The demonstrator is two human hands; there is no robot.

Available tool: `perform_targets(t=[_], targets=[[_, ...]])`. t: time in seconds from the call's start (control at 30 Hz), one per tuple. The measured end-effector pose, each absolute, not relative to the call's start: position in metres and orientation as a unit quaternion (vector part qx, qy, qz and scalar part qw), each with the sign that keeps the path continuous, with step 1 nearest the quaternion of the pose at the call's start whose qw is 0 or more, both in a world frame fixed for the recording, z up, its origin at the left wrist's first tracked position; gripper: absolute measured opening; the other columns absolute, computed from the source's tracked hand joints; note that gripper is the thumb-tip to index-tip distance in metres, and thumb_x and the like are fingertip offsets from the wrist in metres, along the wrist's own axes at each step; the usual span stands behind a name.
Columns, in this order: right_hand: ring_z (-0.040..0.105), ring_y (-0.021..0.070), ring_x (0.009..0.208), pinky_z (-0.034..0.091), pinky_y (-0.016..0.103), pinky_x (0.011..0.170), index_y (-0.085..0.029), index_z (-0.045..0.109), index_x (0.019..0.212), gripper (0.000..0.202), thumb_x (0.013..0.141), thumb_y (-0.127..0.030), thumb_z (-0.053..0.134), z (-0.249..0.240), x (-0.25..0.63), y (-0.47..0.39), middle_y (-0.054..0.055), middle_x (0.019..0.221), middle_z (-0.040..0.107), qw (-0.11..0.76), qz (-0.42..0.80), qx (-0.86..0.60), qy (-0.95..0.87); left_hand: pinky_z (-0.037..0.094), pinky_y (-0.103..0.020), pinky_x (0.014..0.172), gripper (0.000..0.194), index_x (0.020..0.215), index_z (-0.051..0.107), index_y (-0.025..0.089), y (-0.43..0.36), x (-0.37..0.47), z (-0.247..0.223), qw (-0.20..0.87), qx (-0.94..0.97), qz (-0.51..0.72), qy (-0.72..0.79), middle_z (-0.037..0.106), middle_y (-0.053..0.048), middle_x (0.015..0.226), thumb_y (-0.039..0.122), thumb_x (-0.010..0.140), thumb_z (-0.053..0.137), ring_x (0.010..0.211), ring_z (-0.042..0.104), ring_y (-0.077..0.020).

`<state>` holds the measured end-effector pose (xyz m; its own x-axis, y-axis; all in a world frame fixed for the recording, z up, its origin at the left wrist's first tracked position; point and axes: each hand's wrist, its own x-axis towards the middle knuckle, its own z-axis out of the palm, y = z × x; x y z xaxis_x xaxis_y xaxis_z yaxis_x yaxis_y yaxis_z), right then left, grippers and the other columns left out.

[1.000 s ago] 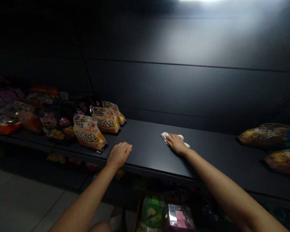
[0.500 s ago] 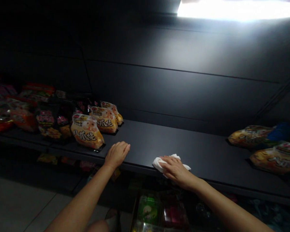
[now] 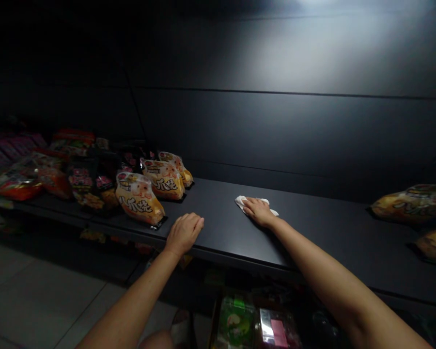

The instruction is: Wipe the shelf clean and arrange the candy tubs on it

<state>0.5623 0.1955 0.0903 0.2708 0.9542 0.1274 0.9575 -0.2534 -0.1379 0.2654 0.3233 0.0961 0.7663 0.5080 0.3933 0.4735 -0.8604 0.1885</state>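
A dark shelf (image 3: 218, 230) runs across the view. My right hand (image 3: 257, 211) presses a white cloth (image 3: 241, 202) flat on the shelf, toward its back half; the cloth shows around the fingers. My left hand (image 3: 186, 232) rests on the shelf's front edge, its fingers together and curled, with nothing seen in it. Just left of that hand stands a yellow snack bag (image 3: 140, 199), with another yellow bag (image 3: 164, 180) behind it.
Black bags (image 3: 83, 186) and orange-red bags (image 3: 53, 177) fill the shelf's left part. More yellow bags (image 3: 412, 203) lie at the right. Below the shelf are a green package (image 3: 235, 324) and a pink one (image 3: 279, 332). A dark panel (image 3: 261, 131) rises behind.
My right hand and the cloth have moved from the front edge back across the shelf. My left hand stays by the yellow bag. The view has shifted slightly.
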Motion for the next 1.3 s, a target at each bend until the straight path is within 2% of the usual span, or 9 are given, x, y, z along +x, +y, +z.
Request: perform_targets(t=[0.1,0.37,0.53,0.73,0.97,1.1,1.3], targets=[[0.044,0.0296,0.130,0.033,0.047,0.105,-0.031,0.043,0.142,0.045,0.100,-0.044,0.034,0.091,0.574,0.217,0.007,0.148,0.045,0.089,-0.015,-0.815,-0.572,0.039,-0.032,0.081,0.039,0.081,0.058,0.023,0.326,0.266,0.094,0.050,0.937,0.216,0.270,0.063,-0.003,0.085,0.039,0.100,0.029,0.087,0.058,-0.0185],[0.045,0.0336,0.127,0.033,0.052,0.101,-0.028,0.044,0.141,0.046,0.100,-0.044,0.031,0.094,0.564,0.237,0.011,0.147,0.045,0.085,-0.021,-0.838,-0.539,0.039,-0.031,0.081,0.039,0.080,0.058,0.023,0.325,0.266,0.095,0.049,0.936,0.222,0.268,0.062,-0.002,0.085,0.038,0.100,0.028,0.086,0.058,-0.0182],[0.042,0.0295,0.130,0.031,0.047,0.104,-0.031,0.044,0.141,0.044,0.100,-0.044,0.036,0.098,0.518,0.208,0.007,0.149,0.044,0.089,-0.018,-0.794,-0.601,0.039,-0.031,0.082,0.040,0.081,0.058,0.023,0.322,0.264,0.097,0.046,0.937,0.222,0.265,0.063,-0.002,0.086,0.038,0.100,0.027,0.087,0.058,-0.0181],[0.038,0.0283,0.133,0.029,0.048,0.107,-0.030,0.043,0.143,0.044,0.101,-0.042,0.036,0.100,0.456,0.154,0.008,0.150,0.042,0.108,0.013,-0.694,-0.712,0.038,-0.032,0.082,0.038,0.080,0.059,0.023,0.322,0.264,0.096,0.039,0.938,0.221,0.265,0.063,-0.003,0.085,0.038,0.100,0.029,0.087,0.058,-0.0188],[0.038,0.0277,0.133,0.027,0.048,0.108,-0.030,0.039,0.144,0.046,0.100,-0.037,0.041,0.105,0.429,0.120,0.008,0.149,0.043,0.123,0.026,-0.657,-0.743,0.039,-0.032,0.081,0.037,0.081,0.059,0.023,0.321,0.264,0.096,0.032,0.937,0.222,0.267,0.064,-0.003,0.086,0.037,0.100,0.030,0.086,0.058,-0.0187],[0.043,0.0274,0.129,0.031,0.047,0.105,-0.030,0.042,0.143,0.044,0.101,-0.043,0.036,0.107,0.441,0.140,0.008,0.146,0.047,0.121,0.035,-0.650,-0.750,0.038,-0.032,0.079,0.038,0.082,0.059,0.023,0.321,0.265,0.096,0.028,0.937,0.221,0.269,0.064,-0.003,0.086,0.038,0.100,0.030,0.086,0.058,-0.0192],[0.041,0.0277,0.131,0.029,0.046,0.106,-0.030,0.045,0.141,0.044,0.101,-0.044,0.035,0.100,0.476,0.205,0.008,0.148,0.044,0.116,0.016,-0.706,-0.698,0.038,-0.032,0.079,0.038,0.081,0.059,0.023,0.321,0.266,0.097,0.032,0.937,0.222,0.269,0.063,-0.003,0.085,0.037,0.100,0.029,0.086,0.057,-0.0187]])
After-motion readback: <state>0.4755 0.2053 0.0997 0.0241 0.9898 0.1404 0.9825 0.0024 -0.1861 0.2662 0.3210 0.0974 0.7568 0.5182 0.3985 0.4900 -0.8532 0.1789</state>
